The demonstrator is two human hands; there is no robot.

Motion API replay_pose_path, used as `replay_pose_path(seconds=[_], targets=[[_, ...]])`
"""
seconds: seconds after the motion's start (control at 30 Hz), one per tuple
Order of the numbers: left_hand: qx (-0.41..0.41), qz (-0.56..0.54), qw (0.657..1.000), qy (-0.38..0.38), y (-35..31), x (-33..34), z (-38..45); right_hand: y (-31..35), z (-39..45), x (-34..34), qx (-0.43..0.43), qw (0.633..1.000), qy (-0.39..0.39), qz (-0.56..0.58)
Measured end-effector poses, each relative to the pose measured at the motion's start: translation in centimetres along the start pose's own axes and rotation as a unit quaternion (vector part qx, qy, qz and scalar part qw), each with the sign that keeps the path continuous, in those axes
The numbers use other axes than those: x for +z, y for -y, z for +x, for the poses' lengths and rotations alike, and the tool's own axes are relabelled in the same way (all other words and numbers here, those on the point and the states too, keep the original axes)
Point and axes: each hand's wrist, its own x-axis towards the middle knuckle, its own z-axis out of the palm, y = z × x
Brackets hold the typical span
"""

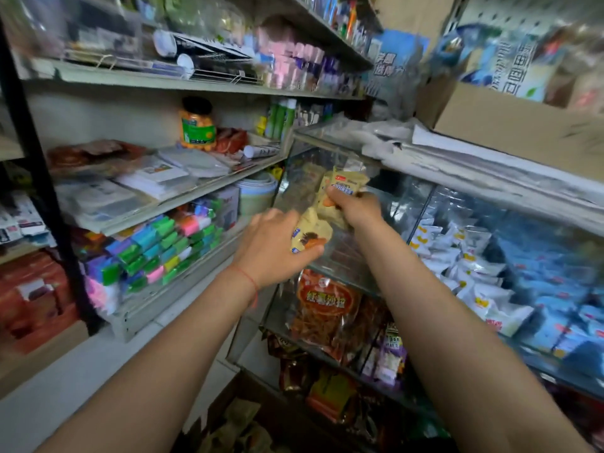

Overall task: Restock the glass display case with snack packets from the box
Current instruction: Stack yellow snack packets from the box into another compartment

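Placing step: left hand [273,248] grips one yellow snack pkt [310,233], right hand [356,207] another [340,188], both at glass display case [327,142] upper shelf opening. Next, prob.: push pkts inside, let go.

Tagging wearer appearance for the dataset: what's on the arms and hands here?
Both forearms are bare, no sleeves in view. The left hand has a thin red string bracelet at the wrist. The right hand shows no gloves, rings or watch.
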Motion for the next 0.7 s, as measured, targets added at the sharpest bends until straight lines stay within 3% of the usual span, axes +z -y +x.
replay_pose_path(seconds=[0.1, 0.2, 0.27, 0.37, 0.43, 0.5, 0.6, 0.7], targets=[[-0.01, -0.005, 0.998, 0.063, -0.3, 0.2, 1.9, -0.3, 3.1, 0.7, 0.055, 0.997, 0.002, -0.049], [-0.038, 0.015, 0.996, 0.077, -0.8, -0.6, 4.3, -1.0, 5.3, 1.8, 0.075, 0.993, 0.029, -0.085], [-0.038, 0.014, 0.998, 0.054, -1.3, -0.7, 5.5, -1.4, 6.1, 2.3, 0.081, 0.989, 0.076, -0.099], [0.0, -0.032, 0.999, -0.02, -1.8, 0.0, 6.6, -2.5, 6.8, 2.8, 0.105, 0.987, 0.115, 0.029], [0.02, -0.014, 0.999, -0.035, -1.3, 1.0, 7.3, -3.1, 7.5, 3.0, 0.103, 0.986, 0.125, 0.047], [0.028, 0.051, 0.998, 0.017, -0.3, 2.6, 7.8, -3.1, 8.0, 3.5, 0.102, 0.988, 0.113, 0.032], [-0.022, -0.006, 0.993, 0.12, 0.5, 4.6, 7.9, -3.0, 8.8, 4.3, 0.128, 0.983, 0.132, -0.008], [-0.05, -0.014, 0.985, 0.164, 0.6, 4.8, 8.3, -3.6, 9.8, 4.4, 0.146, 0.972, 0.179, -0.033]])
